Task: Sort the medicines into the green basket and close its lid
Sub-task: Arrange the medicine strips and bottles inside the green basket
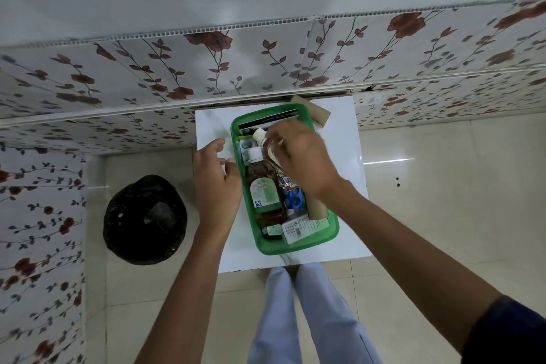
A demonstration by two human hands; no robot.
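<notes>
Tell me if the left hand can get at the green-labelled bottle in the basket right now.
Probably yes. The left hand hovers at the green basket's left rim, beside the green-labelled bottle, which lies on top with nothing covering it. The right hand works farther back.

- The right hand [298, 156] is motion-blurred and covers the far right part of the green basket [331, 233]; whether its fingers grip anything cannot be told.
- A clear looped item [270, 154] under that hand is too smeared to identify.
- The left hand [215, 183] hides the basket's left rim.
- Labels on the brown bottle [264, 195] and white box [301, 229] are too small to read.
- The bin bag's [144, 219] contents are indistinct.
</notes>
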